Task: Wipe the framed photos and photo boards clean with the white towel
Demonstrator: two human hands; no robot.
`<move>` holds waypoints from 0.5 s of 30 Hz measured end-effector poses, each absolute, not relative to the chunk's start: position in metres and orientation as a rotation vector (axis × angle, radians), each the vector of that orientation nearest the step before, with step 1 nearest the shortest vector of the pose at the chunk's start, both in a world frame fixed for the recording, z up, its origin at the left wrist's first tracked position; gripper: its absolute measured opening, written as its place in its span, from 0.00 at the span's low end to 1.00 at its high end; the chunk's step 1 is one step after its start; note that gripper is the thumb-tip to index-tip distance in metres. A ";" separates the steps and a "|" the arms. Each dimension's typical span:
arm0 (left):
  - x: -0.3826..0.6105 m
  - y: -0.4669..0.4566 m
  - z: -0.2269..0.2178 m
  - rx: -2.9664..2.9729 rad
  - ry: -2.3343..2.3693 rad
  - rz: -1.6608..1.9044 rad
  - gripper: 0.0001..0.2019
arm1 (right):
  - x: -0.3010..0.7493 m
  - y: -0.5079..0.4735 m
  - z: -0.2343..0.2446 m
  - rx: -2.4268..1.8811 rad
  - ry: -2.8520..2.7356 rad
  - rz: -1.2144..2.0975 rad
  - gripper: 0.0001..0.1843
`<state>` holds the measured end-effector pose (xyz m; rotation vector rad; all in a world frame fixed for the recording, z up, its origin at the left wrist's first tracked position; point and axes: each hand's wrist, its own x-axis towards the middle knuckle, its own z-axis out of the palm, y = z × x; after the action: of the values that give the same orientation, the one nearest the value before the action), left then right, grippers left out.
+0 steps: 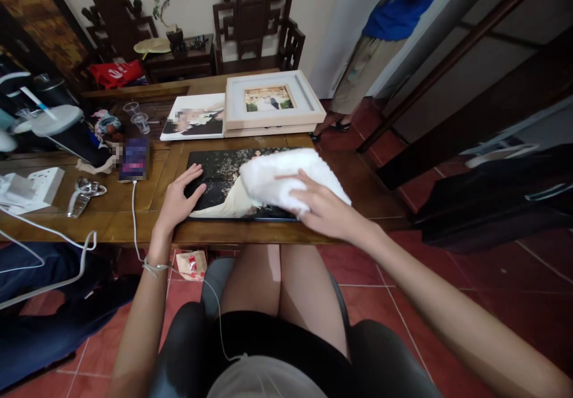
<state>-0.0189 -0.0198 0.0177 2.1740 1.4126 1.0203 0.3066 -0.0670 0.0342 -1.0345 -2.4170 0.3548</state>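
Observation:
A dark photo panel with a pale dress in its picture lies flat on the wooden table near the front edge. My left hand rests on the panel's left end, thumb and fingers apart, holding nothing. Over the panel's right half lies a fluffy white cloth. My right hand presses on that cloth and grips its near part, with some fingers sunk into the folds. The cloth hides much of the picture under it.
Behind the panel are a white photo board and a framed picture. To the left stand a phone on a cable, a clear hair claw, a power strip and a tumbler. A person stands at the back right.

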 end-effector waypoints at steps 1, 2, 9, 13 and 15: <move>-0.019 -0.020 0.018 2.171 1.415 1.020 0.20 | 0.308 -0.046 0.031 -1.091 -2.393 0.311 0.09; -0.019 -0.020 0.018 2.167 1.417 1.021 0.20 | 0.309 -0.026 0.029 -1.138 -2.374 0.273 0.08; -0.020 -0.020 0.016 2.149 1.411 1.049 0.18 | 0.303 0.014 0.023 -1.301 -2.315 0.111 0.12; -0.018 -0.020 0.017 2.157 1.434 1.049 0.18 | 0.301 -0.059 0.023 -1.168 -2.393 0.144 0.13; -0.017 -0.020 0.017 2.164 1.444 1.050 0.19 | 0.300 -0.100 0.026 -1.086 -2.432 0.194 0.12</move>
<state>-0.0167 -0.0204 0.0174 2.1641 1.4442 1.0496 0.3005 -0.0995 0.0256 -1.0859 -2.4324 0.1938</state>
